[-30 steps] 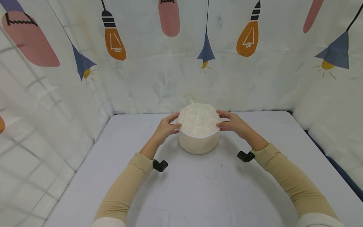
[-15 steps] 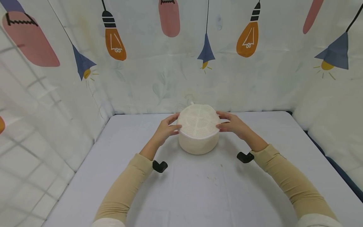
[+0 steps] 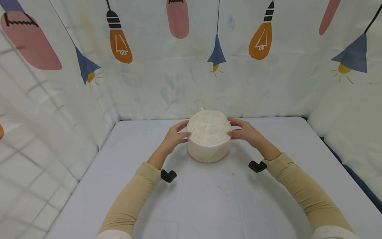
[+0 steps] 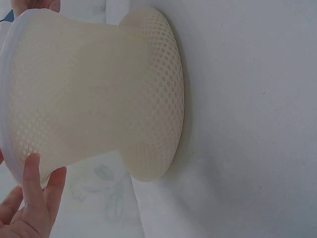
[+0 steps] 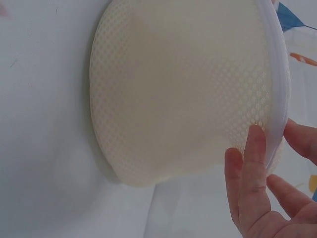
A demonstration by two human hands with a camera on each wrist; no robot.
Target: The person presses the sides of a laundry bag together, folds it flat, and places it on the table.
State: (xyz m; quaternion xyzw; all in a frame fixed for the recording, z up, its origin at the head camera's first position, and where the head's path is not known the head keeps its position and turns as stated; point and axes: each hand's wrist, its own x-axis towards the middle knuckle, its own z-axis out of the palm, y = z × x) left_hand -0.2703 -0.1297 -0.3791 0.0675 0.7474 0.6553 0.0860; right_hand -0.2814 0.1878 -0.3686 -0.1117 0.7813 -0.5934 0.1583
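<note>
A cream mesh laundry bag [image 3: 209, 132], roughly a short cylinder with a white rim band round its top, stands near the far side of the table. My left hand [image 3: 175, 136] grips its upper edge from the left, thumb on the near side. On the opposite edge, my right hand [image 3: 246, 133] pinches the rim in the same way. The left wrist view shows the bag's sides [image 4: 99, 89] drawn in above a wider, bulging base. Fingertips press the mesh just below the white rim [image 5: 280, 74] in the right wrist view. The bag's inside is hidden.
A white cloth covers the table [image 3: 206, 205]. Close behind the bag hangs a pale curtain [image 3: 179, 83] printed with lamps and bulbs, with further pale sheets at both sides. A black wrist mount [image 3: 168, 176] sits at the left cuff, another mount [image 3: 257, 166] at the right.
The top of the mesh laundry bag has sunk very slightly, and both hands have come down with it. Their hold on the rim looks the same.
</note>
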